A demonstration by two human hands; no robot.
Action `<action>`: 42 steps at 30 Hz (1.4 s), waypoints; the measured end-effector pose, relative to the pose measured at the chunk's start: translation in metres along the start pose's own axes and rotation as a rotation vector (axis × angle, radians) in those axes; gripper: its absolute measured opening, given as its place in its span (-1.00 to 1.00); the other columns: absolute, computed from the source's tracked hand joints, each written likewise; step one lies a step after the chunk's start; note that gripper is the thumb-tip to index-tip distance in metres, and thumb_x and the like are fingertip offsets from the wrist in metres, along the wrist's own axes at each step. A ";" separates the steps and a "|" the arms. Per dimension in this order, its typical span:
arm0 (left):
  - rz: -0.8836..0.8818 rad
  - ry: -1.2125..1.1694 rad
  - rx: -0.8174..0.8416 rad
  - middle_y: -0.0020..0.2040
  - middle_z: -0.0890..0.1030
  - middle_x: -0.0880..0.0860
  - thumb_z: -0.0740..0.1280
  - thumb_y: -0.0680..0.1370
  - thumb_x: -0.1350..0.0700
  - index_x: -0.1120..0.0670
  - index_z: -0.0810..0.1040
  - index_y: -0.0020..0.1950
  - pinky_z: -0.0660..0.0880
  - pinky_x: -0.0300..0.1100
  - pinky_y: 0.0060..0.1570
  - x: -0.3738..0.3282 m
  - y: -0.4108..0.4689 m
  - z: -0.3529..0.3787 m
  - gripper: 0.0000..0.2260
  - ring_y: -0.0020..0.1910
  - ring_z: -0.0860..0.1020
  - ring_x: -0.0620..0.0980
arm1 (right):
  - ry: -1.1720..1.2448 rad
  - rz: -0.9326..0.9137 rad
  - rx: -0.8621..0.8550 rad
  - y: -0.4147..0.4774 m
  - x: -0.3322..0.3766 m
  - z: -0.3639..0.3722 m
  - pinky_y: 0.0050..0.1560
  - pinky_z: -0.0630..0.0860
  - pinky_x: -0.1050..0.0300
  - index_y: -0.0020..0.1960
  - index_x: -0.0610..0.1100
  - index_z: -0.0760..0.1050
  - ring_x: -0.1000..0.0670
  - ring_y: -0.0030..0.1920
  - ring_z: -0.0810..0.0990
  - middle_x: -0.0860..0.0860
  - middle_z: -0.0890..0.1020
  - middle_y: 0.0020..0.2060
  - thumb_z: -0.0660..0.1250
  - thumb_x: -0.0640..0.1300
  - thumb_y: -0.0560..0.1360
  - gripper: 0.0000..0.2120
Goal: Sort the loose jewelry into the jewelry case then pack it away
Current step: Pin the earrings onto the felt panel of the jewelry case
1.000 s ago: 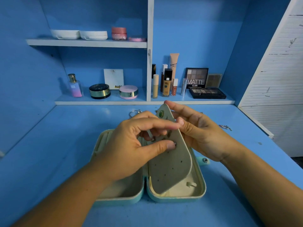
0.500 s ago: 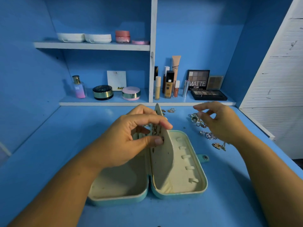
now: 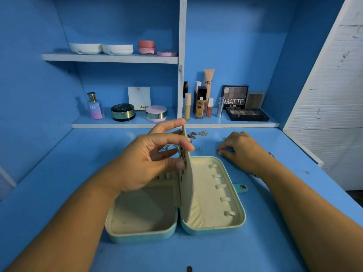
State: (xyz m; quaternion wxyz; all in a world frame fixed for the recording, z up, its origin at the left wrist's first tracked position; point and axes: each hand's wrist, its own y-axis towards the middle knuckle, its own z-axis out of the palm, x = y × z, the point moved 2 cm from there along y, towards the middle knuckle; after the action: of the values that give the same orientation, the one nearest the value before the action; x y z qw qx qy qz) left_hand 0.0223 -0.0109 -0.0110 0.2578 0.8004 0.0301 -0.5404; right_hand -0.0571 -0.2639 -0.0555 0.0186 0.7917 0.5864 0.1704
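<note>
Case flap [image 3: 190,185], seemingly in left hand [image 3: 145,163]

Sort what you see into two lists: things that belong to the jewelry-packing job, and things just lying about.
Job: jewelry case; its upright divider panel, held by the left hand; loose jewelry.
Lying about: perfume bottle; compacts; foundation bottle; eyeshadow palette.

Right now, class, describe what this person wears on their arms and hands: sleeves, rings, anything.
The left forearm and right forearm are bare to the picture's edge, no sleeves. The left hand and right hand show no rings, watch or gloves.
</note>
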 end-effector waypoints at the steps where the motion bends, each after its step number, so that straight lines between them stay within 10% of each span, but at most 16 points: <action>1: -0.005 0.000 -0.002 0.44 0.35 -0.12 0.53 0.37 0.05 -0.23 0.66 -0.06 0.42 -0.05 0.35 0.000 0.000 0.000 -0.78 0.42 0.38 -0.13 | -0.002 0.005 -0.005 0.001 0.000 0.000 0.12 0.42 -0.03 0.02 -0.02 0.65 -0.08 0.05 0.42 -0.02 0.55 -0.02 0.36 -0.04 0.51 -0.85; 20: 0.013 -0.094 0.033 0.44 0.36 -0.17 0.54 0.34 -0.11 -0.17 0.67 -0.02 0.42 -0.18 0.31 0.001 0.001 -0.002 -0.76 0.41 0.41 -0.09 | 0.054 -0.046 -0.005 -0.017 0.033 -0.031 0.02 0.48 0.03 -0.06 -0.13 0.52 -0.07 -0.07 0.51 -0.01 0.48 -0.10 0.28 -0.15 0.52 -0.93; 28: 0.008 -0.097 0.045 0.46 0.34 -0.15 0.53 0.35 -0.08 -0.18 0.67 -0.01 0.42 -0.21 0.30 0.000 0.001 0.000 -0.77 0.41 0.41 -0.09 | -0.350 -0.209 0.191 -0.043 0.090 -0.014 0.13 0.36 0.08 0.03 -0.12 0.52 -0.02 -0.01 0.43 -0.01 0.45 -0.02 0.10 -0.17 0.58 -0.78; 33: -0.009 -0.077 0.029 0.46 0.34 -0.12 0.52 0.38 0.15 -0.18 0.68 -0.04 0.43 -0.18 0.31 0.002 0.002 -0.001 -0.74 0.39 0.43 -0.11 | -0.310 -0.237 0.203 -0.042 0.085 -0.011 0.10 0.34 0.10 0.10 -0.02 0.53 0.00 0.05 0.43 0.03 0.45 0.05 0.15 -0.07 0.62 -0.81; 42: 0.004 -0.109 0.044 0.47 0.34 -0.16 0.53 0.36 -0.07 -0.17 0.67 0.00 0.41 -0.17 0.32 0.001 0.002 0.000 -0.77 0.41 0.40 -0.08 | -0.035 -0.195 0.208 -0.044 0.070 -0.023 0.17 0.41 0.07 0.11 0.00 0.57 0.03 0.06 0.48 0.07 0.48 0.03 0.20 -0.04 0.59 -0.80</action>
State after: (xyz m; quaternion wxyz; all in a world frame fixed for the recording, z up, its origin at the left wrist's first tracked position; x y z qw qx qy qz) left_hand 0.0230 -0.0126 -0.0113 0.2423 0.7753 0.0028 -0.5832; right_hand -0.0862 -0.1885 -0.0259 -0.0370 0.7315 0.6746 0.0920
